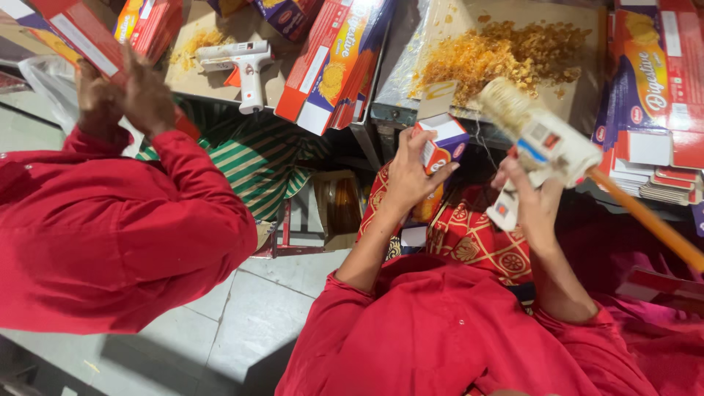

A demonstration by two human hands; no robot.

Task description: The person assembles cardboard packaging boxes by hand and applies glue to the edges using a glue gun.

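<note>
My left hand (407,176) grips a small folded carton (442,143), white, purple and orange, held upright in front of me. My right hand (535,202) holds a white glue gun (546,136). Its nozzle points up and left toward the carton, and a long orange glue stick (645,220) juts out of its back to the lower right. The gun tip is a short way right of the carton and not touching it. Both my sleeves are red.
A person in red at the left holds a red flat carton (81,33) in both hands (125,95). A second glue gun (246,66) lies on a board. Stacks of flat cartons (337,59) (653,95) flank a board with yellow glue crumbs (499,55).
</note>
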